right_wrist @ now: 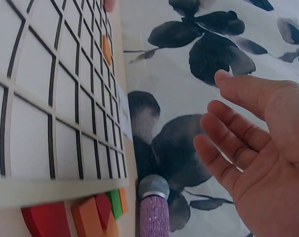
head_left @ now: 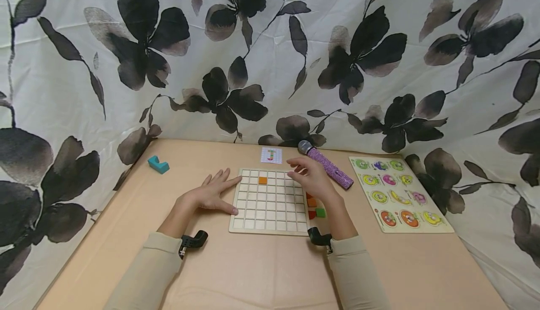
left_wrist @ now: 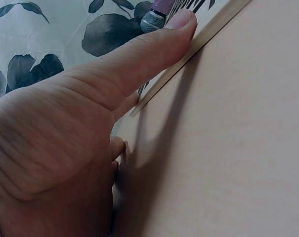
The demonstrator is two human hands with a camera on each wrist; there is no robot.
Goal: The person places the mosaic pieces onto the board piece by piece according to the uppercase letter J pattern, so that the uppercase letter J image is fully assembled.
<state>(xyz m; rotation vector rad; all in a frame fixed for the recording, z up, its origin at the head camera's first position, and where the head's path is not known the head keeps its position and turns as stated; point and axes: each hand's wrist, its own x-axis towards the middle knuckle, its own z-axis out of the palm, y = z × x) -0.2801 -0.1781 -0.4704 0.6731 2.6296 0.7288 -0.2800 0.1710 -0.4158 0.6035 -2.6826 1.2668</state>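
Observation:
A white grid board (head_left: 270,231) with a pale wooden frame lies on the table, one orange square tile (head_left: 263,180) in its upper rows. Along the board's left edge rests my left hand (head_left: 211,193), fingers spread; the left wrist view shows its thumb (left_wrist: 159,42) at the wooden edge (left_wrist: 206,43). My right hand (head_left: 313,178) hovers over the upper right of the board, fingers loosely bent and holding nothing, as the right wrist view shows. Beside the board's right edge, partly hidden by that arm, are orange blocks (head_left: 311,202), a green block (head_left: 320,212) and red blocks (right_wrist: 48,219).
A small pattern card (head_left: 271,155) lies behind the board. Nearby is a purple glittery microphone (head_left: 331,167). A fruit picture board (head_left: 401,197) lies at right, a teal angled piece (head_left: 158,165) at far left. A floral cloth (head_left: 270,56) hangs behind the table.

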